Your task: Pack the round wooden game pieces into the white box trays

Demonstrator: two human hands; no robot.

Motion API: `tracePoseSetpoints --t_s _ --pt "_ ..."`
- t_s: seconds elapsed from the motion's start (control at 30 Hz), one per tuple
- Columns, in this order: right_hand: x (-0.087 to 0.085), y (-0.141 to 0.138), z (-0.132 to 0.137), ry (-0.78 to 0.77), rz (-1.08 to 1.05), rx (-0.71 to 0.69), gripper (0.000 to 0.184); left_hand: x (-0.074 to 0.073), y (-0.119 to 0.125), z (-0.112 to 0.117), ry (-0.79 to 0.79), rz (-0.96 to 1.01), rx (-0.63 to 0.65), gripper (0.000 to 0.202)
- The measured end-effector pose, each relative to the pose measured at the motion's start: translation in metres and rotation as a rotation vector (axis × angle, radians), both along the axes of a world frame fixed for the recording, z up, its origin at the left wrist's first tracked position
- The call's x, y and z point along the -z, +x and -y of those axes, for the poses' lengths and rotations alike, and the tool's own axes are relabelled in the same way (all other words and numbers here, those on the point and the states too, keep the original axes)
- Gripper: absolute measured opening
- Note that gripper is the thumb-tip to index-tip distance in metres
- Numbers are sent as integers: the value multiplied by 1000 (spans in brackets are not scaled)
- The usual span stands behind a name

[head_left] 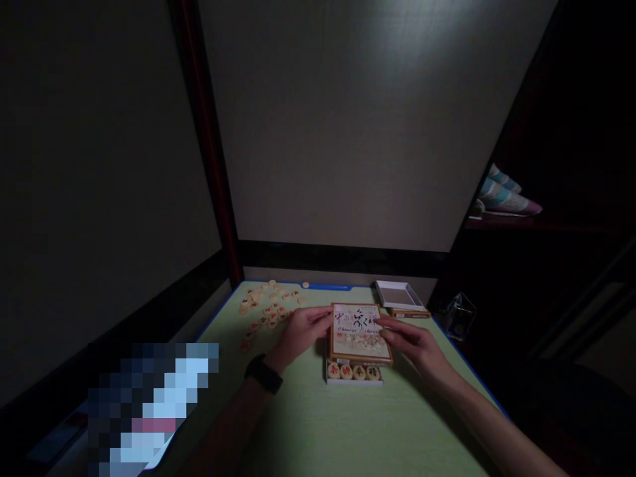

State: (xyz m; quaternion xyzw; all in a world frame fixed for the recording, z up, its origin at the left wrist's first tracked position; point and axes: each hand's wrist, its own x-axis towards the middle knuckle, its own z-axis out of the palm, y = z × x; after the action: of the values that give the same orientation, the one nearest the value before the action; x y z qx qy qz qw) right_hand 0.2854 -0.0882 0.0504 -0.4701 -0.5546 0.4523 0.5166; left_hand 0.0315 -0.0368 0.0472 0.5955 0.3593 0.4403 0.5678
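Note:
A Chinese chess box lid (355, 341), printed with dark characters, lies between my two hands. My left hand (301, 336), with a dark watch on its wrist, grips the lid's left edge. My right hand (416, 344) has its fingers closed on the right edge. Beneath the lid is a white box bottom (356, 383); only its near end shows. There a row of round chess pieces (358, 372) with red and black characters is in view. The lid covers whatever else the box bottom holds.
Several loose chess pieces (272, 313) are scattered over the green table (318, 424) at the back left. At the back right, a white open tray (397, 286) rests by another printed box part (410, 313). A wall panel (342, 165) rises behind the table.

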Motion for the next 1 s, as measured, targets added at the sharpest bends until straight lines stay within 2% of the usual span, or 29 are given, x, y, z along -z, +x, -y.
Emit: tracePoseSetpoints --t_s 0.1,0.17,0.27,0.3,0.43,0.5,0.7,1.0 --pt "3 -7 3 -32 39 -31 52 -3 -7 2 -8 -3 -4 48" --pt "7 -12 3 -49 18 -52 62 -2 -12 1 -34 -40 -9 63" --pt "12 -15 4 -60 4 -15 74 2 -18 -1 -105 -111 13 81" --pt "14 -16 4 -67 13 -9 77 4 -19 -2 -124 -135 36 79" --pt "17 -15 2 -90 92 -7 78 6 -17 -2 -111 -248 146 52" --pt "19 -14 0 -94 137 10 77 8 -15 -2 -89 -285 160 46" --pt "29 -12 -6 -62 244 30 74 18 -9 -5 -51 -309 137 48" --pt "47 -10 -17 61 437 53 58 35 -6 -9 21 -401 50 34"
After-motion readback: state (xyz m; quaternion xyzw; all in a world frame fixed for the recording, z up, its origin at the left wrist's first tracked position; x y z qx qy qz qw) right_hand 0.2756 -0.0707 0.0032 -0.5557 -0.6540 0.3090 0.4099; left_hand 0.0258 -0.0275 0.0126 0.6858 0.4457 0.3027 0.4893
